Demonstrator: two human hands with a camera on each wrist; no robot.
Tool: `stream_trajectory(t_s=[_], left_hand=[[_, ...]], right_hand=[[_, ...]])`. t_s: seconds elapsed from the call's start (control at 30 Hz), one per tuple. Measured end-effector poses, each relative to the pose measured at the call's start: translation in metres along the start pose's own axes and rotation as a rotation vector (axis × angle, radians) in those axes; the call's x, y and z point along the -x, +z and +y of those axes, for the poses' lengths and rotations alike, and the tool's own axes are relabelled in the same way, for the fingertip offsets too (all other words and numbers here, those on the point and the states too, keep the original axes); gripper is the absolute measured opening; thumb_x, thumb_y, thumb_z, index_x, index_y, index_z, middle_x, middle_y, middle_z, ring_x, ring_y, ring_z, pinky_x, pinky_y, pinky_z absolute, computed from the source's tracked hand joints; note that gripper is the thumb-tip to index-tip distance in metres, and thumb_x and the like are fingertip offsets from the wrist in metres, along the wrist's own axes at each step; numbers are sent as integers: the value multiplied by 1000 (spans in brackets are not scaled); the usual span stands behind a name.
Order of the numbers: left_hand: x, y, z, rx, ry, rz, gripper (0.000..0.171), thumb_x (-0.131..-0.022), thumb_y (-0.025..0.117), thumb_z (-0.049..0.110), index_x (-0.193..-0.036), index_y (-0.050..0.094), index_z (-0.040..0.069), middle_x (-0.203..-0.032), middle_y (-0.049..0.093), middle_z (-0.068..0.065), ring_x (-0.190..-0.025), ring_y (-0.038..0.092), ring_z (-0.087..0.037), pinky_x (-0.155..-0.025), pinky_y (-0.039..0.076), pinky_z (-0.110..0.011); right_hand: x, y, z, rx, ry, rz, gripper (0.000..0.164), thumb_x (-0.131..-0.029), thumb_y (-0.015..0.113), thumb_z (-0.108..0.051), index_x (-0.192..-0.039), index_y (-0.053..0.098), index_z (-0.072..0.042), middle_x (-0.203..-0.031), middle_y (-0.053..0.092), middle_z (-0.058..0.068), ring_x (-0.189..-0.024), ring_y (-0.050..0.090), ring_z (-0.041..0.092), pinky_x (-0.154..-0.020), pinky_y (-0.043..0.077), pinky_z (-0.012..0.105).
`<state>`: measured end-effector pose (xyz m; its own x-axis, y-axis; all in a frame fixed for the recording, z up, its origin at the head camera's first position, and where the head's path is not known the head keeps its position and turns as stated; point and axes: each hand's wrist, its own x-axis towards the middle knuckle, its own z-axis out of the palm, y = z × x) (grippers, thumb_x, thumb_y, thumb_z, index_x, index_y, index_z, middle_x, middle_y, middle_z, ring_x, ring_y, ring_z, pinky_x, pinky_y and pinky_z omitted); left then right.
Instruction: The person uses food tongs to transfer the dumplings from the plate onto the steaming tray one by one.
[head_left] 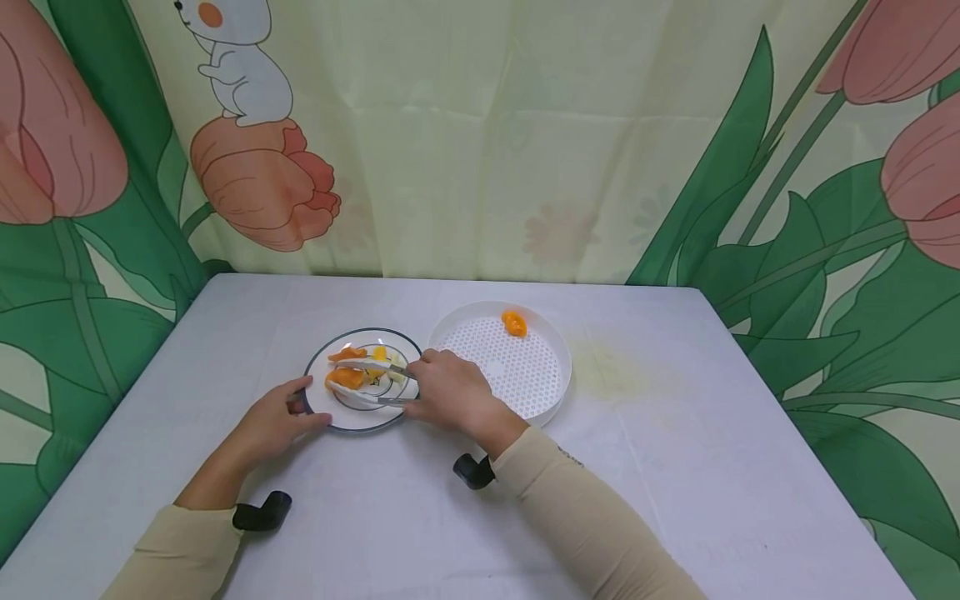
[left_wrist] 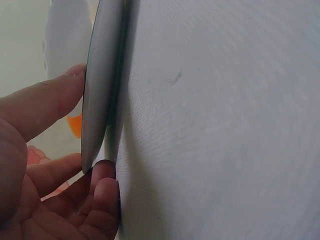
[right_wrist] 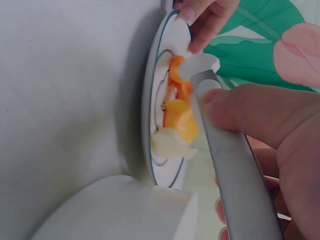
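Observation:
My left hand (head_left: 273,421) grips the near-left rim of a white plate (head_left: 341,417) with a dark edge line; in the left wrist view, the thumb (left_wrist: 52,102) lies over the rim and fingers sit under it. The plate bears orange pieces (head_left: 347,379), a yellow chunk (right_wrist: 180,119) and a pale piece (right_wrist: 170,144), which look like cut food. My right hand (head_left: 457,392) holds metal tongs (head_left: 393,402) with white tips. Those tips are spread over the plate, on either side of the orange pieces.
A round white tray (head_left: 540,367) with a perforated base stands right of the plate, its rim close by. One orange piece (head_left: 513,323) lies near its back edge. The white tablecloth (head_left: 675,500) has a yellowish stain (head_left: 607,371). A printed curtain (head_left: 480,167) hangs behind.

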<state>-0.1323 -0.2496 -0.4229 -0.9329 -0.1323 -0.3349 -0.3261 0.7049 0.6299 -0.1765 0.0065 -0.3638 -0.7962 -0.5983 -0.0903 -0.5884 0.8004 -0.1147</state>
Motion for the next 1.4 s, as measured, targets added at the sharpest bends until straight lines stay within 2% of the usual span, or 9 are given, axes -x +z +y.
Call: stream_trajectory(t_s=[0.17,0.43,0.83,1.1,1.23,1.4], left_hand=[[0,0,0,-3,-1,4,91,-88,78,32,-155,27,-3,-133,46,-34,-115,48,-44,-95,51,-52],[0,1,2,-3,-17,6,90,-89,78,31,-155,27,-3,-134,45,-35,-117,48,-45,-97,50,-53],[-1,1,1,-7,-25,6,90,-88,78,31,-154,27,-3,-134,46,-35,-117,48,-46,-97,50,-54],[0,1,1,2,-25,1,91,-88,78,32,-155,26,-3,-134,46,-35,-119,47,-46,-98,49,-55],[0,1,0,3,-19,1,91,-89,78,32,-155,26,-4,-134,46,-35,-119,47,-45,-99,48,-55],[-1,2,-1,-4,-16,10,91,-88,78,32,-154,26,-4,-134,46,-35,-118,47,-45,-98,49,-54]], right_hand=[[3,-4,0,12,5,-15,49,-91,70,-40,-133,66,-15,-114,65,2,-91,54,17,-70,51,25],[9,-10,5,-39,-19,-42,45,-92,68,-38,-131,68,-15,-114,65,2,-91,54,16,-71,51,26],[20,-7,15,-90,-23,8,45,-91,71,-38,-130,67,-14,-112,65,1,-90,54,15,-73,50,25],[32,-10,29,-212,-8,80,50,-91,72,-39,-133,65,-13,-121,64,1,-103,59,17,-85,52,32],[39,-13,42,-268,4,140,50,-90,72,-37,-133,64,-11,-120,65,3,-103,59,18,-84,52,34],[49,-18,61,-275,39,210,51,-89,74,-35,-132,65,-9,-120,66,6,-102,60,21,-83,52,38]])
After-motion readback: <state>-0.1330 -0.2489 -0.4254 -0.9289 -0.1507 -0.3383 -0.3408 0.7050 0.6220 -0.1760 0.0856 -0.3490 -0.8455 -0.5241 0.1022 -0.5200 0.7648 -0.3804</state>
